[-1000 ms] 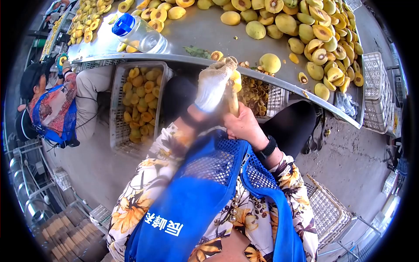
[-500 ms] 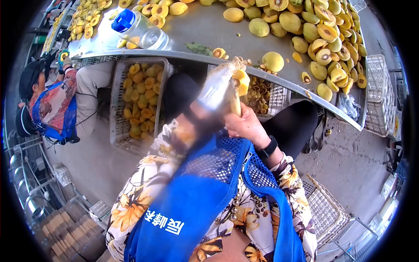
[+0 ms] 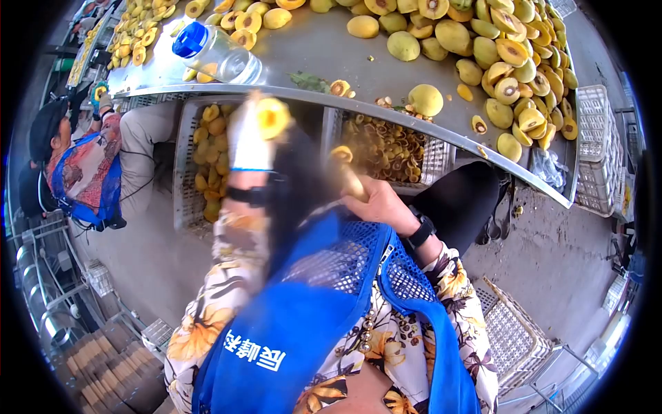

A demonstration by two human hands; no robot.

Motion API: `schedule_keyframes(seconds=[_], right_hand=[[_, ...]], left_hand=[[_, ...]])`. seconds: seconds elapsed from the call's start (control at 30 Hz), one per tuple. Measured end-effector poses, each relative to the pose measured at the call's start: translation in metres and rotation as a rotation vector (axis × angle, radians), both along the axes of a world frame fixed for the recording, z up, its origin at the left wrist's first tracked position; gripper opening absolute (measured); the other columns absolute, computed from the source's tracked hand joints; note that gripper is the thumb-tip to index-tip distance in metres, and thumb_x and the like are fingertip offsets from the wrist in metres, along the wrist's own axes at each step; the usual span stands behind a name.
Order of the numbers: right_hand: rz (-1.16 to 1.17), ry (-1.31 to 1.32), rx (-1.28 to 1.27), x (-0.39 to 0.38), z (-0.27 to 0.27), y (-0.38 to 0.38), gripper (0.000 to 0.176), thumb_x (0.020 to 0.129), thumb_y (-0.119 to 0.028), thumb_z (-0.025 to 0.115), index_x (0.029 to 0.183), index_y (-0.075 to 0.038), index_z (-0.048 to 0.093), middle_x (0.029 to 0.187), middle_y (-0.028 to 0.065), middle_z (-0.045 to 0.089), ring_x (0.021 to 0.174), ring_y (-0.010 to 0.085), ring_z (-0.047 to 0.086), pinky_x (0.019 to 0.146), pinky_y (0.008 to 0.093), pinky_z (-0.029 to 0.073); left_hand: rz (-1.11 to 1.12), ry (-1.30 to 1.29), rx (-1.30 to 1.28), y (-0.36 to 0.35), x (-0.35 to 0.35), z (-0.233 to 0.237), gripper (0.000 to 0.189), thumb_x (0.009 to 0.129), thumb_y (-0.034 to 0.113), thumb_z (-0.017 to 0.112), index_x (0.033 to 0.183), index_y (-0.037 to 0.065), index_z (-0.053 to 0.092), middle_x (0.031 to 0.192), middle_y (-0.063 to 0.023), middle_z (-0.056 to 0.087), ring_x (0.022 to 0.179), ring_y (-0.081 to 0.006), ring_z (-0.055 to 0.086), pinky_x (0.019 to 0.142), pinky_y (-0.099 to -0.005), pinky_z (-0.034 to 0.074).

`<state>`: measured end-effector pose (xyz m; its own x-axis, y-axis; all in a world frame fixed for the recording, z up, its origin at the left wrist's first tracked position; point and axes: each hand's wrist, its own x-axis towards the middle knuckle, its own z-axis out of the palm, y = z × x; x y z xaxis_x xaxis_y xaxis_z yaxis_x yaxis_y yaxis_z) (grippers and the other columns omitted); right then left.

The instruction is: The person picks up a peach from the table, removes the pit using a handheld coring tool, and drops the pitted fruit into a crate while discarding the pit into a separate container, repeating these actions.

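A: Your left hand (image 3: 249, 141), in its white knit glove, had its fingers closed round a yellow halved fruit (image 3: 272, 117); you held it up over the white plastic crate of yellow fruit halves (image 3: 183, 172), just below the edge of the grey metal surface (image 3: 324, 55).

B: Yes; and your bare right hand (image 3: 378, 203) was gripped round a wooden-handled tool (image 3: 353, 185), close to your blue mesh apron (image 3: 324, 290); its tip carried a small yellowish piece, too blurred for me to name; it showed against the white plastic crate of brown pits (image 3: 436, 162).

A: On the surface a clear plastic bottle with a blue cap (image 3: 217, 52) lay on its side; a heap of whole and halved yellow fruit (image 3: 510, 48) sat at your far right.

B: A seated co-worker (image 3: 76, 165) was on your left.
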<state>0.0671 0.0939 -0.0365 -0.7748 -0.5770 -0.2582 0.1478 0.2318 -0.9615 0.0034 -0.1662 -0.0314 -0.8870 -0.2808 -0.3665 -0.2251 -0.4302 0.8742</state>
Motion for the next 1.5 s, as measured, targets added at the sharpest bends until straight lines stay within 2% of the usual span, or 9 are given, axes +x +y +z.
schedule_keyframes(seconds=[0.07,0.1,0.23,0.3,0.63,0.77,0.83,0.97,1.5], right_hand=[[0.038,0.1,0.328,-0.002,-0.003,0.003,0.03,0.075,-0.021,0.066,0.086,0.005,0.056,0.078,0.0273,0.059,0.075,0.0384,0.061,0.068,0.0401,0.047],[-0.005,0.087,0.344,-0.004,-0.004,0.005,0.03,0.075,-0.021,0.065,0.085,0.005,0.056,0.077,0.027,0.059,0.075,0.039,0.061,0.067,0.0403,0.047],[-0.13,0.113,0.342,-0.004,-0.014,0.014,0.029,0.076,-0.022,0.064,0.081,0.005,0.054,0.07,0.0256,0.059,0.071,0.0387,0.061,0.064,0.0404,0.048],[-0.154,0.147,0.307,-0.002,-0.022,0.02,0.028,0.076,-0.021,0.065,0.081,0.005,0.054,0.069,0.0253,0.058,0.069,0.0383,0.06,0.063,0.0403,0.048],[-0.378,0.069,0.334,0.029,0.011,0.061,0.022,0.078,-0.018,0.065,0.088,0.001,0.058,0.071,0.0172,0.061,0.065,0.0251,0.061,0.061,0.034,0.048],[-0.588,-0.029,0.25,0.022,0.029,0.059,0.02,0.08,-0.014,0.064,0.094,-0.001,0.059,0.073,0.0106,0.062,0.066,0.0142,0.058,0.064,0.0292,0.048],[-0.518,0.134,0.351,0.009,0.032,0.051,0.022,0.08,-0.013,0.064,0.096,0.0,0.058,0.075,0.0132,0.062,0.067,0.0189,0.061,0.065,0.0305,0.048],[-0.396,0.237,0.365,-0.011,0.034,0.023,0.026,0.08,-0.014,0.06,0.101,0.001,0.054,0.079,0.024,0.06,0.075,0.0402,0.06,0.065,0.0388,0.048],[-0.34,0.24,0.386,-0.004,0.037,-0.004,0.022,0.082,-0.013,0.055,0.094,0.003,0.045,0.071,0.0306,0.056,0.072,0.0476,0.055,0.062,0.0497,0.044]], left_hand=[[0.002,-0.247,-0.739,-0.083,-0.005,-0.031,0.028,0.083,0.036,0.061,0.089,0.01,0.068,0.074,-0.0062,0.067,0.06,-0.0185,0.063,0.057,-0.0251,0.051],[-0.091,-0.261,-1.698,-0.063,0.0,0.016,0.022,0.079,0.03,0.064,0.091,0.013,0.068,0.081,-0.0031,0.067,0.071,-0.0208,0.064,0.062,-0.0276,0.052],[-0.241,0.442,-2.005,0.0,-0.033,0.041,0.013,0.076,0.017,0.064,0.089,0.016,0.066,0.1,-0.0031,0.063,0.086,-0.0232,0.063,0.069,-0.0357,0.052],[-0.39,0.93,-1.845,0.062,-0.072,0.036,0.015,0.074,0.018,0.064,0.088,0.014,0.064,0.099,-0.0046,0.062,0.086,-0.0255,0.062,0.069,-0.0377,0.052],[-1.322,0.395,-1.539,0.221,-0.13,0.023,0.041,0.079,0.031,0.057,0.115,0.011,0.057,0.098,-0.0154,0.063,0.079,-0.0296,0.064,0.069,-0.039,0.051],[-0.917,0.012,0.182,0.142,-0.087,0.048,0.039,0.086,0.027,0.053,0.116,0.002,0.052,0.102,-0.0135,0.06,0.084,-0.0248,0.062,0.064,-0.0331,0.053],[-0.444,0.059,0.261,0.141,-0.06,0.056,0.038,0.093,0.035,0.045,0.117,0.005,0.048,0.1,-0.0133,0.059,0.078,-0.0239,0.063,0.063,-0.0277,0.052],[-0.413,0.61,-0.472,0.121,-0.008,0.032,0.037,0.091,0.029,0.049,0.117,0.003,0.047,0.103,-0.0145,0.059,0.093,-0.0241,0.059,0.068,-0.0317,0.049],[-0.231,0.336,0.026,0.129,0.009,0.013,0.026,0.091,0.019,0.048,0.108,0.0,0.056,0.102,-0.0075,0.059,0.093,-0.0138,0.057,0.079,-0.0266,0.047]])
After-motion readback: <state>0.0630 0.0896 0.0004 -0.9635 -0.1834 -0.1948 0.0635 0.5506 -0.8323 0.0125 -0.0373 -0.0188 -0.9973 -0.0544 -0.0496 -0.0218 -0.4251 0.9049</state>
